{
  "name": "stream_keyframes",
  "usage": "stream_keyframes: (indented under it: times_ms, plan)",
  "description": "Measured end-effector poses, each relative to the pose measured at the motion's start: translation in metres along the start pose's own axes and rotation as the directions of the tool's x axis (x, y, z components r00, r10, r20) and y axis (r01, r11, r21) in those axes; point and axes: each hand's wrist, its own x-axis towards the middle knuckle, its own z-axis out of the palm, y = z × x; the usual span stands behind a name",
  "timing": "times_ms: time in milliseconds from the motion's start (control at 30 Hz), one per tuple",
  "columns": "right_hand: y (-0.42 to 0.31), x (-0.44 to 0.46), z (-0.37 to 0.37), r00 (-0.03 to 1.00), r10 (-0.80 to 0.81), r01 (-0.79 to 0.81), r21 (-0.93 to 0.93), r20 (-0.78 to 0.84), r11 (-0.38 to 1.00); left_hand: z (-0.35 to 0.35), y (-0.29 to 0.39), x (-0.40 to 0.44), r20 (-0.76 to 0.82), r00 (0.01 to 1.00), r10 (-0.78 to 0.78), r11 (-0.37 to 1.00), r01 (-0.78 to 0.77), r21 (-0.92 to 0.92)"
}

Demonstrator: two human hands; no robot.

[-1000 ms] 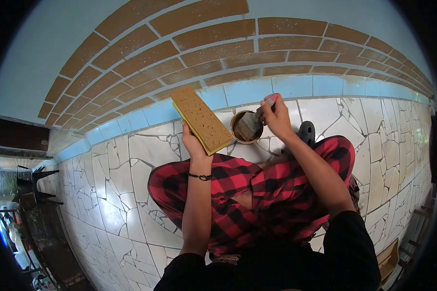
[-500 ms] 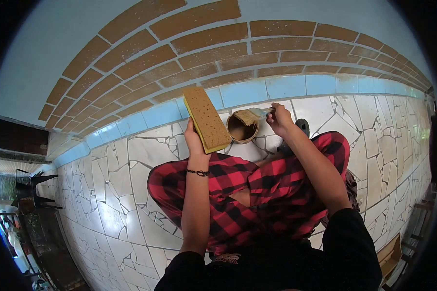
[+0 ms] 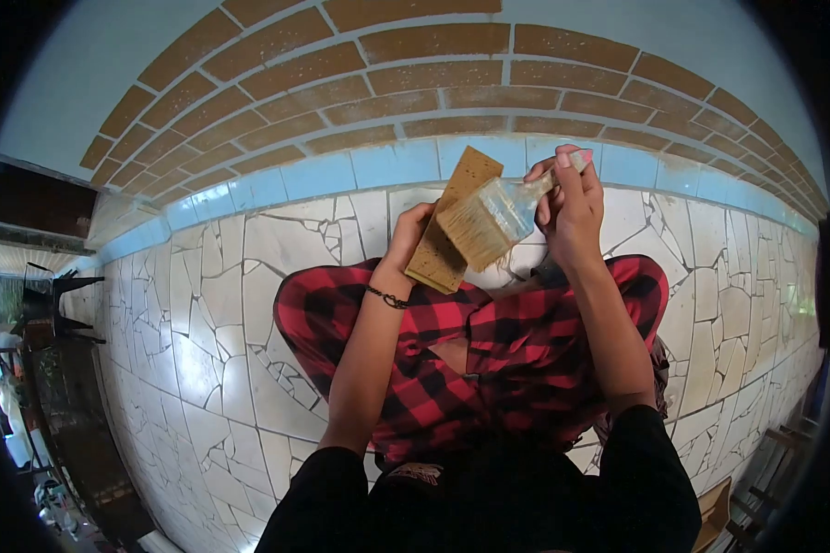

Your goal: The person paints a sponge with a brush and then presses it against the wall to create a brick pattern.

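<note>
A rectangular sponge point(image 3: 433, 258) with a brown pitted face is gripped along its left side by my left hand point(image 3: 406, 241). The sponge is tilted, its face turned toward the brush. My right hand point(image 3: 574, 212) is closed around the handle of a wide paintbrush point(image 3: 500, 219). The tan bristles overlap the sponge's brown face and appear to rest on it. The round container of brown paint is hidden behind the sponge and brush.
Ahead rises a wall with painted brown bricks point(image 3: 433, 46) above a row of light blue tiles point(image 3: 318, 175). The floor point(image 3: 212, 313) is pale broken tile. A black chair point(image 3: 60, 300) stands far left, a wooden box point(image 3: 713, 516) at lower right.
The paintbrush has come up out of the container and over to the sponge. My left hand has shifted right and tilted the sponge toward the brush.
</note>
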Motion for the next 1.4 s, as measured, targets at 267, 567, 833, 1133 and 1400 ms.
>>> stream_keyframes:
  times_ms: [267, 567, 833, 1133, 1400]
  plan:
    - [0.019, 0.005, -0.009, 0.988, -0.058, 0.086, -0.196, 0.146, 0.977, 0.007, -0.012, -0.003, 0.04, 0.999, -0.034, 0.993, 0.029, 0.116]
    - [-0.005, -0.01, -0.002, 0.976, -0.055, 0.087, -0.148, 0.21, 0.985, 0.019, -0.003, -0.007, 0.028, 0.991, -0.131, 0.988, 0.128, 0.086]
    - [0.002, 0.012, -0.018, 0.962, -0.187, 0.233, -0.245, 0.198, 0.941, 0.008, -0.002, -0.006, 0.091, 0.985, -0.145, 0.981, 0.132, 0.142]
    - [0.001, -0.026, 0.017, 0.932, -0.122, 0.195, -0.191, 0.342, 0.962, 0.021, -0.008, -0.002, 0.037, 0.992, -0.121, 0.988, 0.116, 0.105]
    - [-0.007, -0.003, -0.005, 0.964, -0.158, 0.203, -0.207, 0.215, 0.957, 0.023, -0.005, -0.006, 0.005, 0.991, -0.133, 0.984, 0.131, 0.123]
